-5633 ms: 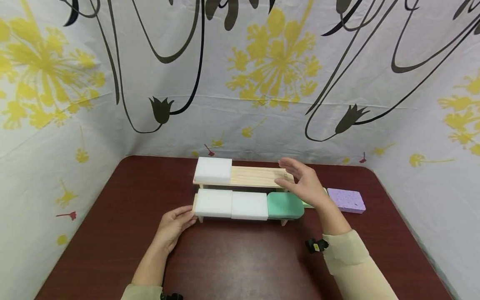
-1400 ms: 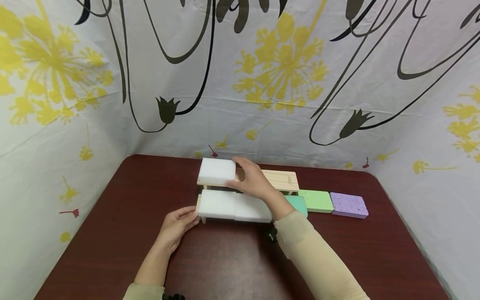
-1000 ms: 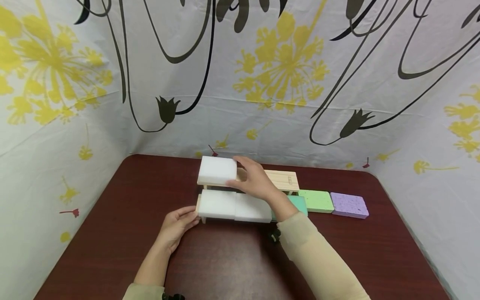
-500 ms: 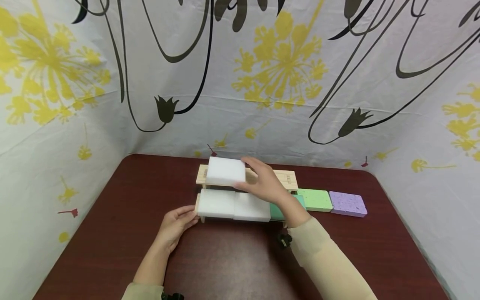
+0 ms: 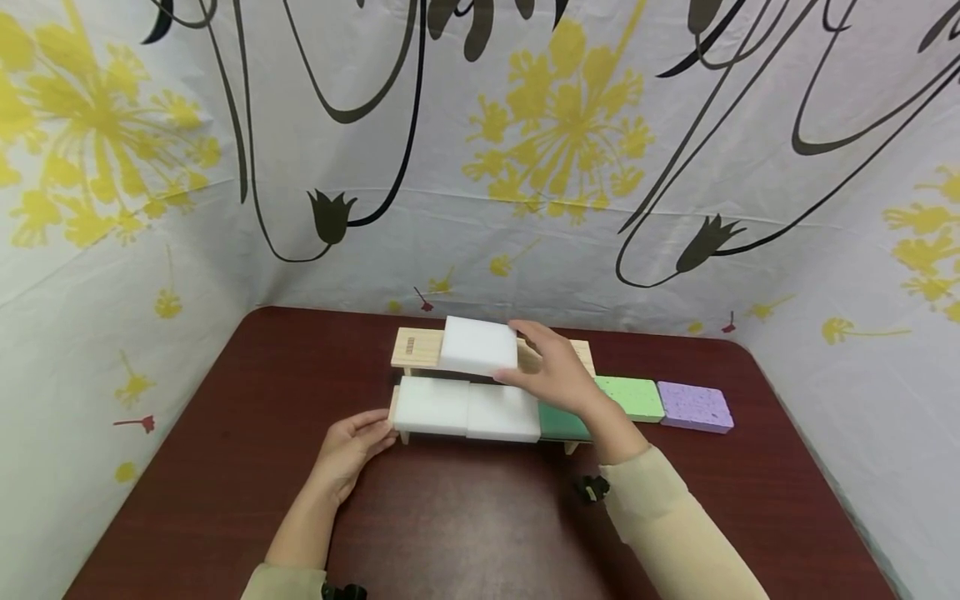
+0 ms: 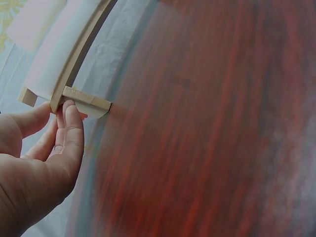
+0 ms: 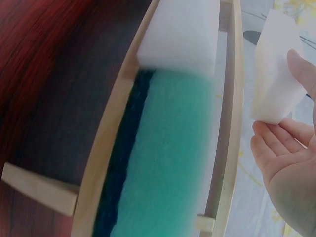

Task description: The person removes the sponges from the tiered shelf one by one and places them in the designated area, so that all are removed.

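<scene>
The white block (image 5: pixel 477 343) is over the far stand (image 5: pixel 414 347), a low slatted wooden one, its near edge reaching past the planks; whether it touches them cannot be told. It looks like foam sponge, so I would judge it very light, soft and springy, with a dry, matte face unlikely to slip. It should not break if dropped, but hard fingertips could dent it or nick its corners. Opposite edges are the best place to take hold, lightly, with the pads laid flat.

The right hand (image 5: pixel 551 371) pinches it at its right end, thumb at the near corner and fingers at the far one. That grip leaves the left end unsupported, so it may sag or tilt.

The left hand (image 5: pixel 352 454) pinches the left end of the near stand (image 7: pixel 227 113), which should be stiff and fairly light. Two more white blocks (image 5: pixel 502 412) and a green pad (image 5: pixel 562 423) lie along it. To the right, a lime sponge (image 5: pixel 630 398) and a purple sponge (image 5: pixel 696 406) sit on the worktop (image 5: pixel 465 517).
</scene>
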A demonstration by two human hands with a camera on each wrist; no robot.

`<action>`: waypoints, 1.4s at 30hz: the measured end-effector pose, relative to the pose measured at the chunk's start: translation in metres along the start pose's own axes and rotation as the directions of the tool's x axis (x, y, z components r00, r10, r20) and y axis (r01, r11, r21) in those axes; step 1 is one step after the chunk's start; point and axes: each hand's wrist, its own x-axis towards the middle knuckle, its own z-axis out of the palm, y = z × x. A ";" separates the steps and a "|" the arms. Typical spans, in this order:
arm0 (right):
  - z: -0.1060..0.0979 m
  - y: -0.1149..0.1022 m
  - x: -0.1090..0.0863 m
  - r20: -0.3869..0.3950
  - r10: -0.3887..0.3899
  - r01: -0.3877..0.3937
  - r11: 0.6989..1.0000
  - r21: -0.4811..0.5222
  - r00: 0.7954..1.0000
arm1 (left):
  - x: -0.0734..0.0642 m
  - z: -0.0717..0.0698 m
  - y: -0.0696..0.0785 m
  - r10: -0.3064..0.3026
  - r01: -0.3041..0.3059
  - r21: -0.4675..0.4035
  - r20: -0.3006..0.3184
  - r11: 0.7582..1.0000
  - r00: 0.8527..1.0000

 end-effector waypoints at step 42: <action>-0.034 0.047 -0.065 -0.051 0.002 0.000 0.999 0.033 0.999 | -0.001 0.000 0.001 -0.008 0.008 0.006 0.004 1.000 1.000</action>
